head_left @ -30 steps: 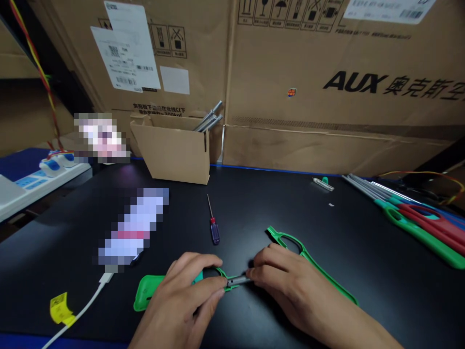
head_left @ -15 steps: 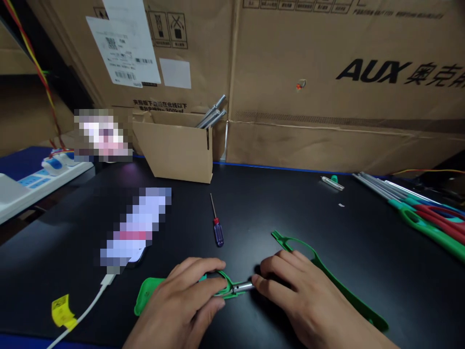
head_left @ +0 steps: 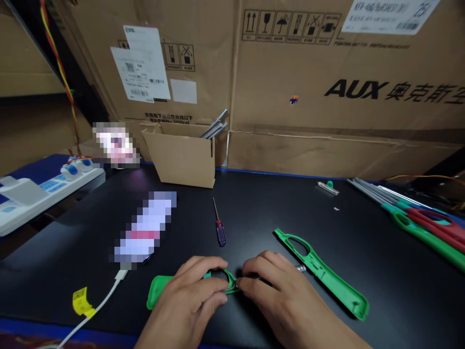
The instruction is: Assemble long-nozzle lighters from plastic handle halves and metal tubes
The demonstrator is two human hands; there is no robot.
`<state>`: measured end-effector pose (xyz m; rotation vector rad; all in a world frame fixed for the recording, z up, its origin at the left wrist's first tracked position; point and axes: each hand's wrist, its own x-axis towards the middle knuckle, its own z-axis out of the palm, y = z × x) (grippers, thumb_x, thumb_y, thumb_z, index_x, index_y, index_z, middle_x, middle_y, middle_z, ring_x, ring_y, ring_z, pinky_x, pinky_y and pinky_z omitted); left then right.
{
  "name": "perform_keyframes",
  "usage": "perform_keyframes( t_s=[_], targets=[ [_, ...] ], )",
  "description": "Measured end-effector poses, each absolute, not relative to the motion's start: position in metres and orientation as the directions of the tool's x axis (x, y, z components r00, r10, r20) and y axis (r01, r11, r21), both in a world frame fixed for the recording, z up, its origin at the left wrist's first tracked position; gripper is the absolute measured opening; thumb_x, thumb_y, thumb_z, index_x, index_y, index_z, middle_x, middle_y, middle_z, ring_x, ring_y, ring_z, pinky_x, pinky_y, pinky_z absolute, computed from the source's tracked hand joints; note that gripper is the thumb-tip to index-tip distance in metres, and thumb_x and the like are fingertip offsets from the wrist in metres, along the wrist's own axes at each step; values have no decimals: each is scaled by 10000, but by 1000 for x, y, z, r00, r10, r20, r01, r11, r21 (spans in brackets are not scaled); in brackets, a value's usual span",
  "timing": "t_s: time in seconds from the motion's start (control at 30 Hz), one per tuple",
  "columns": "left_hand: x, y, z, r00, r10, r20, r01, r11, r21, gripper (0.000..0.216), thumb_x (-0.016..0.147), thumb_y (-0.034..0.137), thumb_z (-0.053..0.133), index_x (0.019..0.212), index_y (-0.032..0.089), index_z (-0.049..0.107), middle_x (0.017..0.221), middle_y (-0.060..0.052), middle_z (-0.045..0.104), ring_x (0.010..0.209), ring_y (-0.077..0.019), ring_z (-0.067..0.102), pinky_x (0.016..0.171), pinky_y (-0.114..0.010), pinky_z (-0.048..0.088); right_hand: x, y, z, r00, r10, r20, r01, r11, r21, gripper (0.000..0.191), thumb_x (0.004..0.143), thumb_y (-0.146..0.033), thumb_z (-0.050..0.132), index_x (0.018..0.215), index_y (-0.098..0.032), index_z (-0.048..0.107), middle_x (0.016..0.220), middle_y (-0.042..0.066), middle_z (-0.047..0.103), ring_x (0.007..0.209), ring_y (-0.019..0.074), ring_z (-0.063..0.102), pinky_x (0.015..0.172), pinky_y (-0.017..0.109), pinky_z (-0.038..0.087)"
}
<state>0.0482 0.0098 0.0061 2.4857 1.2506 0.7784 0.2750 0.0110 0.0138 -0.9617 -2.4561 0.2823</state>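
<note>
My left hand (head_left: 192, 295) is closed around a green lighter casing half (head_left: 157, 290), whose rounded end sticks out to the left and whose trigger loop shows between the fingers. My right hand (head_left: 278, 291) grips a thin metal tube, pressed against the neck of that casing. The tube's tip (head_left: 301, 268) pokes out beyond the knuckles; most of its length is hidden under the hand. Just to the right lies a second green casing half (head_left: 327, 278), hollow side up. A purple-handled screwdriver (head_left: 221, 232) rests on the black table ahead of both hands.
Long-reach lighters (head_left: 428, 223) in green and red lie at the right. A small cardboard box (head_left: 185, 157) with metal tubes (head_left: 216, 127) stands at the back. A charging phone with its cable (head_left: 100, 305) and a power strip (head_left: 47, 196) are at the left.
My right hand has shifted left along the tube to the casing's neck, and the tube's far tip now shows. The second casing half now lies flatter, its inside facing up. The view has tilted up slightly.
</note>
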Motion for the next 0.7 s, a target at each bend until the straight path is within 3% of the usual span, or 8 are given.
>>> perform_keyframes(
  t_s=[0.27,0.47,0.6,0.7],
  targets=[
    [40,6,22,471,795,381,682,-603,414,406,721,91,743,1057,305,663,1136,29,715,990,-160,699,841,-222,584,270,8,3,-622,682,385,570,731,-376,265,966,-67,416,1075,-187,625,984,68,625,802,191,501,703,321,426],
    [8,-8,25,467,761,451,739,-616,273,226,795,246,731,1000,314,663,1014,30,705,906,-124,696,803,-167,562,270,9,2,-625,656,423,561,754,-341,256,982,-79,400,1087,-170,615,993,76,626,792,202,488,688,332,400],
    [11,-11,12,437,767,470,749,-600,282,130,830,235,696,945,294,682,935,16,686,832,-124,686,744,-182,564,267,7,4,-620,631,467,570,771,-285,256,990,-91,392,1076,-153,624,965,81,630,763,202,484,663,332,385],
    [18,-9,4,396,794,462,769,-562,306,82,851,222,662,880,293,691,887,12,659,786,-136,666,690,-215,558,261,7,5,-595,633,496,591,762,-264,194,990,-133,448,963,-159,638,877,60,620,729,196,483,651,332,376]
  ],
)
